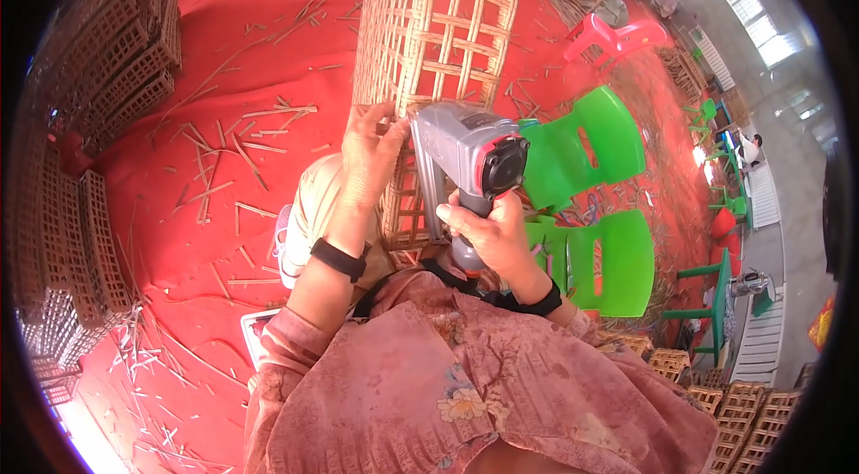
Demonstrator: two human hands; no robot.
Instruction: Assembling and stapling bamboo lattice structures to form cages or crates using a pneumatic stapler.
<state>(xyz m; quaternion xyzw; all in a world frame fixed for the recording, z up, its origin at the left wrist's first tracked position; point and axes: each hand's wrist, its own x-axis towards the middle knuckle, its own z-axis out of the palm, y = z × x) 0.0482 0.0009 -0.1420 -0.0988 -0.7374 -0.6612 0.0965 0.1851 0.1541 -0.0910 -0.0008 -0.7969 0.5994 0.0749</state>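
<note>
A tall woven wicker basket [456, 26] with an open lattice stands on end in front of me. My right hand [501, 232] wraps round the handle of a grey nail gun [461, 138] with a black and red cap. The tool's nose is up against the basket's near edge, and its long magazine lies along the basket's side. At that same edge, just left of the nose, my left hand [369, 152] pinches the basket's rim with bent fingers. Whatever lies under those fingertips is too small to make out.
Two green plastic chairs [617, 264] stand close on my right, with a pink stool [617, 37] beyond. Stacked wicker baskets [116, 53] line the left side. Cane offcuts [210, 170] litter the red floor covering [259, 53]. More baskets [743, 411] sit at the lower right.
</note>
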